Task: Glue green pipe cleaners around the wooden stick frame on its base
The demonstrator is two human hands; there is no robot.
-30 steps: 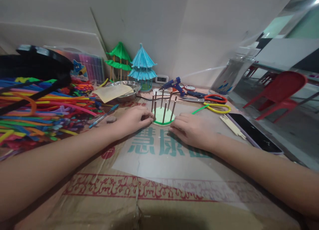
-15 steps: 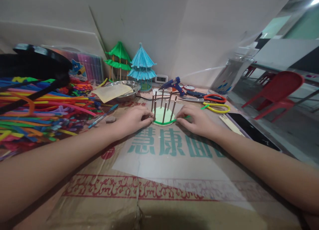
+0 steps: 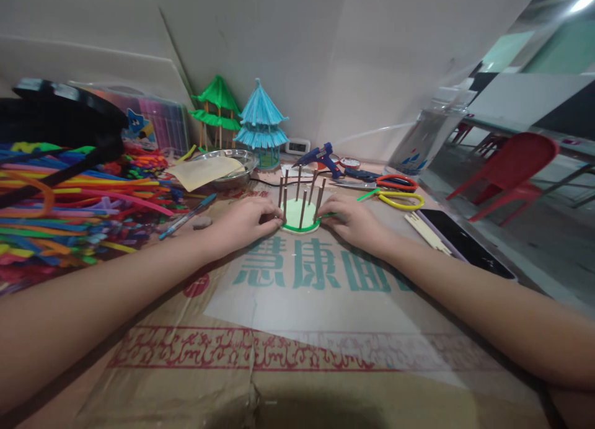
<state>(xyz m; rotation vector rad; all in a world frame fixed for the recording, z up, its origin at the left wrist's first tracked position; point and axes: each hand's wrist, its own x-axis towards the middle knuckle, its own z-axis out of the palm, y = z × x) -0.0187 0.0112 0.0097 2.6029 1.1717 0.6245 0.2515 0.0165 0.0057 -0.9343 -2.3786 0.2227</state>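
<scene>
A round pale-green base (image 3: pixel 292 211) stands on the cardboard with several brown sticks (image 3: pixel 302 211) upright around its edge. Along its near rim runs a green pipe cleaner (image 3: pixel 304 229). My left hand (image 3: pixel 253 219) is closed at the base's left edge, thumb and finger pinching the rim beside a stick. At the right edge my right hand (image 3: pixel 351 221) pinches the pipe cleaner close to the rim. The strip's loose end pokes out behind that hand, near the scissors. Just what lies between my left fingertips is partly hidden.
Pipe cleaners (image 3: pixel 69 199) in many colours pile up at left, with a pen (image 3: pixel 187 216) beside them. Behind stand a green pagoda model (image 3: pixel 217 110), a blue one (image 3: pixel 261 116), a metal bowl (image 3: pixel 239 168) and a glue gun (image 3: pixel 318 158). Scissors (image 3: pixel 397 198) and a phone (image 3: pixel 465 243) lie right.
My right hand has come closer to the base, and the green pipe cleaner now sits nearer the right rim. Its loose end has shifted behind the hand. My left hand stays at the left edge.
</scene>
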